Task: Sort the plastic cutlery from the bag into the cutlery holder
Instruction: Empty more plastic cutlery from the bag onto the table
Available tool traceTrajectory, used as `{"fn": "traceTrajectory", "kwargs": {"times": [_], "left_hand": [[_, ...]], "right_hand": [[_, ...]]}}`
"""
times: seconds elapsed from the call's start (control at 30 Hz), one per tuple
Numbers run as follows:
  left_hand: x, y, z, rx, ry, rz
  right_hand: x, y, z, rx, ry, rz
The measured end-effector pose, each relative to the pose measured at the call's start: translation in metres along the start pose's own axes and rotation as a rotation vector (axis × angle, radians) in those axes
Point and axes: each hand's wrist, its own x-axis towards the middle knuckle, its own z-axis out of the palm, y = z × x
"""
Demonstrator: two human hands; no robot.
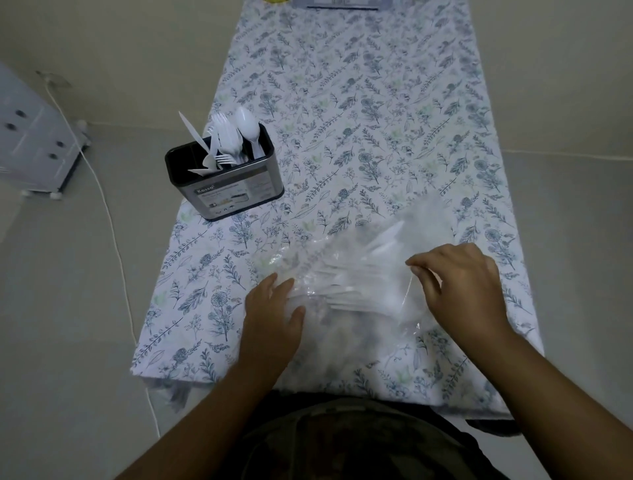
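A clear plastic bag (370,260) full of white plastic cutlery (349,291) lies on the near part of the table. My left hand (274,308) lies flat on the bag's left end, fingers spread. My right hand (459,284) pinches the bag's film at its right side between thumb and fingers. A dark rectangular cutlery holder (233,181) stands at the table's left edge, farther away. White forks, spoons and a knife (229,137) stick out of its compartments.
A floral cloth (376,120) covers the long narrow table. A white cable (113,222) runs over the floor on the left, beside a grey drawer unit (30,137). A flat object (342,4) lies at the table's far end.
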Motion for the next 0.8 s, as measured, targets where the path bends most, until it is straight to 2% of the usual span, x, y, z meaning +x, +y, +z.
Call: {"fn": "traceTrajectory", "kwargs": {"times": [0.1, 0.27, 0.37, 0.47, 0.53, 0.57, 0.63, 0.7, 0.8], "left_hand": [[-0.001, 0.001, -0.005, -0.117, 0.037, -0.14], [0.002, 0.004, -0.024, -0.34, 0.167, -0.191], [0.006, 0.011, -0.032, -0.643, 0.127, -0.453], [0.014, 0.014, -0.042, -1.027, 0.104, -0.683], [0.019, 0.017, -0.052, -1.284, 0.117, -0.732], [0.018, 0.02, -0.056, -1.327, 0.124, -0.708], [0.016, 0.022, -0.059, -1.195, 0.142, -0.603], [0.011, 0.02, -0.057, -0.848, 0.221, -0.44], [0.007, 0.014, -0.056, -0.265, 0.3, 0.005]], "right_hand": [[-0.008, 0.004, 0.01, -0.021, -0.037, 0.051], [-0.007, -0.009, 0.023, 0.026, -0.076, 0.002], [-0.003, -0.02, 0.039, -0.011, -0.187, -0.101], [-0.005, -0.019, 0.057, -0.07, -0.253, -0.097], [-0.008, -0.012, 0.065, -0.049, -0.225, -0.081], [-0.009, -0.011, 0.067, -0.034, -0.193, -0.074], [-0.009, -0.01, 0.067, -0.016, -0.132, -0.071], [-0.008, -0.014, 0.066, -0.007, -0.09, -0.071], [-0.005, -0.019, 0.06, 0.02, -0.054, -0.051]]}}
